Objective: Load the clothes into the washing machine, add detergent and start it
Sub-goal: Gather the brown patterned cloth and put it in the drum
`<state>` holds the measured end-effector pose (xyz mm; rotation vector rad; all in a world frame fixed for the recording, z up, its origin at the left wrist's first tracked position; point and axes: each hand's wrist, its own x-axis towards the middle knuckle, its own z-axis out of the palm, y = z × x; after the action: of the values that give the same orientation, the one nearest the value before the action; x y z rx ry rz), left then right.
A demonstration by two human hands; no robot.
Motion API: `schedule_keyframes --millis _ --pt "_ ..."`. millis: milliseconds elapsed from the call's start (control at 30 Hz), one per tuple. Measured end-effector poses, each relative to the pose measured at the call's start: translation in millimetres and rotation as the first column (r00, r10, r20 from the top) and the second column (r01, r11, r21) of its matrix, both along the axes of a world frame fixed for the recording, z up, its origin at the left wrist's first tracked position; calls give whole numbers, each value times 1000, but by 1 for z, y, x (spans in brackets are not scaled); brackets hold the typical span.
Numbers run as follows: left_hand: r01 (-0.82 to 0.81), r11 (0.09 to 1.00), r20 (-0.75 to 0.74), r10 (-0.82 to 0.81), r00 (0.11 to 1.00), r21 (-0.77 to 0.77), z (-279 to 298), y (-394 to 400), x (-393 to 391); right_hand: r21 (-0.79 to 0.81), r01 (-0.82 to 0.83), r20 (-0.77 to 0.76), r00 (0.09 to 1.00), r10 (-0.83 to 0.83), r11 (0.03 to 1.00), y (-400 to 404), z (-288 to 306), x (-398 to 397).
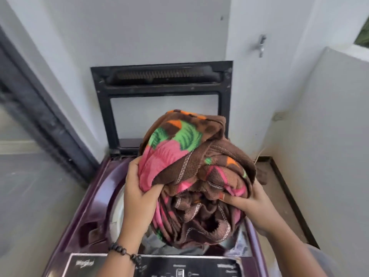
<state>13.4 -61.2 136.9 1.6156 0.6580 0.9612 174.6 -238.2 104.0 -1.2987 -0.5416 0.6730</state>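
Grip: the person's left hand (137,188) clutches the left flank of a bulky brown fleece blanket with pink, green and orange leaf print (191,176), fingers curled into the folds. The right hand (249,202) clutches the right flank, thumb pressed into the pile, fingers hidden behind the cloth. Both hands hold the bundle, bunched and tall, over the drum opening; its lower folds hang inside the mouth, most of it above the rim.

Nearest: black control panel with white lettering (179,266) along the near edge of the purple top-loading washing machine (95,196). A dark beaded bracelet (123,252) circles the left wrist.

Middle: steel drum (117,204), its wall seen left of the bundle. A recessed compartment in the machine's top deck (93,230), near left, is probably the detergent tray; its contents cannot be made out.

Far: the black-framed glass lid (161,92), raised upright against the white wall (139,27). A metal tap (260,46) on the wall, far right. A low white partition (329,116) to the right.

Risks, judged: the blanket is wide for the opening, so a hanging edge could drape over the rim and stop the lid closing. Packed as one wad, it could sit lopsided and unbalance the spin. Loose corners could cover the near-left compartment.
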Motion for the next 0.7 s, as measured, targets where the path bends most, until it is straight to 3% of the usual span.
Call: schedule_keyframes --millis 400,700 --pt "18 989 -296 -62 953 -150 -63 75 -49 -124 -89 -162 984 69 988 69 -76 -45" --pt "77 978 -558 -175 811 -196 -116 119 -37 -332 -142 -176 981 87 933 93 -112 -42"
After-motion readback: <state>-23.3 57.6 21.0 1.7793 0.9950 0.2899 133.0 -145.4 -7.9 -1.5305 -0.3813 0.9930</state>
